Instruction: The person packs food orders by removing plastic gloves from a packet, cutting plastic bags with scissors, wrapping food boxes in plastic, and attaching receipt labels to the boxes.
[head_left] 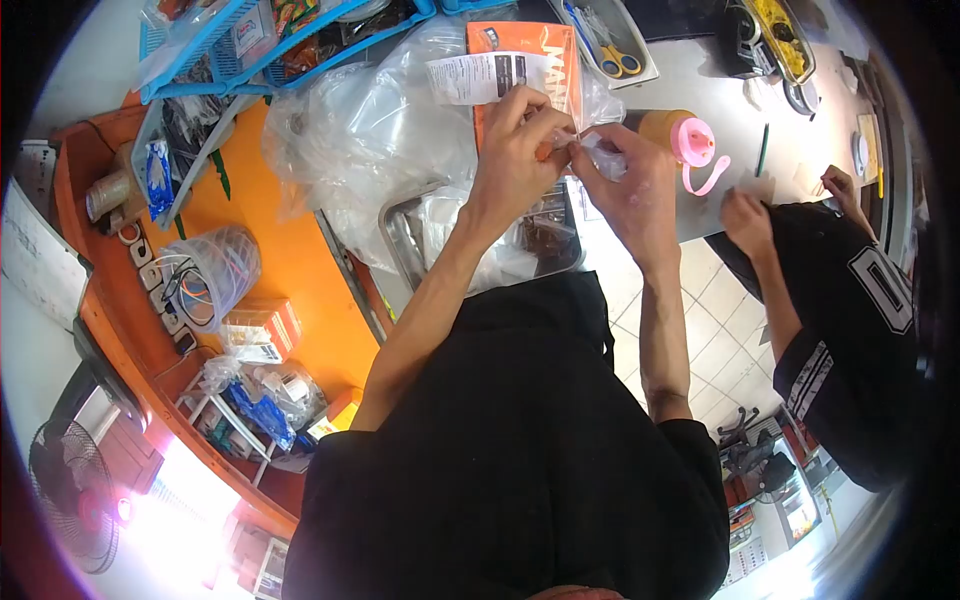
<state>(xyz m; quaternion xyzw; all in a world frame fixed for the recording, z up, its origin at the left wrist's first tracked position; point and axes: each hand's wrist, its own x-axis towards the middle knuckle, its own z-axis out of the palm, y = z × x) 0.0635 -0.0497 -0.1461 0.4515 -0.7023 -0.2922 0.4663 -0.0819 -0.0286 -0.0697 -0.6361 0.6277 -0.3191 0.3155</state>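
We have a small clear plastic piece (604, 157) up between our two hands, above the far side of the metal tray (392, 240) and in front of an orange packet (492, 38). Our left hand (520, 150) pinches at it with thumb and fingers, and our right hand (640, 190) does the same from the other side; the hands are close together, fingertips nearly meeting (whether they actually touch, we cannot tell). A spot of orange shows by our left fingertips, too small for us to name.

A white printed slip (462, 80) lies across the orange packet, just beyond our left hand. To the left of it we see a heap of clear plastic bags (385, 115), reaching down towards the metal tray, which holds more clear plastic. Just right of our right hand is a bottle with a pink lid (693, 142), its strap hanging out to the side.

Farther off, scissors (620, 62) lie in a pale tray (645, 70), and a blue basket (225, 60) of packets sits at the upper left. On the orange counter (300, 260) we have a clear bin (225, 270) with cables. At the right, a co-worker in black (850, 330) has both hands by the grey worktop (735, 125), near a green pencil (763, 150).
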